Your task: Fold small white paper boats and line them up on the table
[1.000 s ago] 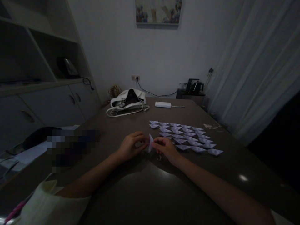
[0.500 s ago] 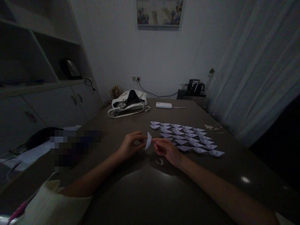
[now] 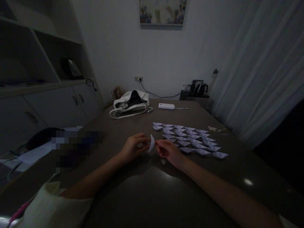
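Observation:
A small folded piece of white paper (image 3: 151, 143) is pinched between my left hand (image 3: 133, 148) and my right hand (image 3: 169, 151), a little above the dark table (image 3: 147, 190). Both hands have their fingers closed on it from either side. Just right of my right hand, several folded white paper boats (image 3: 190, 139) lie in rows on the table. The room is dim and the fold's details are hard to see.
A white handbag (image 3: 130, 103) and a white power bank (image 3: 166, 106) with a cable lie at the far end of the table. Cabinets and shelves stand at the left, a curtain (image 3: 261, 72) at the right. A blurred patch covers something at the left edge.
The paper piece has shifted slightly between my fingers and tilted; my hands have stayed in nearly the same place over the table.

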`<act>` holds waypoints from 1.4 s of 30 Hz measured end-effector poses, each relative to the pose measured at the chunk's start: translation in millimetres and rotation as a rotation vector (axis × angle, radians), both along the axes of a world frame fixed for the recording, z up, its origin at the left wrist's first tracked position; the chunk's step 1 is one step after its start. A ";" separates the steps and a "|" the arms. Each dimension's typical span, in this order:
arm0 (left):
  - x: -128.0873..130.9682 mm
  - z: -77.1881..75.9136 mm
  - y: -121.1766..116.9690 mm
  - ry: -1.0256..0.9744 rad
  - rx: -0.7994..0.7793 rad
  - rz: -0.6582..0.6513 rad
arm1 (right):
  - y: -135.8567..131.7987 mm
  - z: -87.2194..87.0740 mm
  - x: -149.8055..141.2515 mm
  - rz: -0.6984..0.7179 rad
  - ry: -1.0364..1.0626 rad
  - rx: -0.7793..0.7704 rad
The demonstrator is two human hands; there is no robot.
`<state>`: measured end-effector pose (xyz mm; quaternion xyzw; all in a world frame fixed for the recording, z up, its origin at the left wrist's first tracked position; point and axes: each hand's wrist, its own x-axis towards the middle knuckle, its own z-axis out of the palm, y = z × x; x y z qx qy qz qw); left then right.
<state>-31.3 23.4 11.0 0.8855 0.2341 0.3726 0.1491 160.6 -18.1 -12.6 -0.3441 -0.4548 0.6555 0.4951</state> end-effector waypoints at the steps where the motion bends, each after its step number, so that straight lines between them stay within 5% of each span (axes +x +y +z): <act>1: 0.5 0.2 -0.2 -0.005 -0.008 -0.003 | 0.6 -1.0 -0.5 -0.008 -0.005 0.000; 31: 5.2 2.8 -6.2 -0.009 -0.086 -0.014 | 6.1 -4.6 -0.9 -0.046 -0.026 -0.023; 35: 6.1 2.0 -4.5 -0.134 -0.169 0.045 | 5.4 -4.3 -1.2 -0.023 -0.055 -0.004; 42: 9.0 1.2 -6.6 -0.102 -0.295 -0.044 | 2.0 -1.3 -1.5 0.033 -0.098 0.041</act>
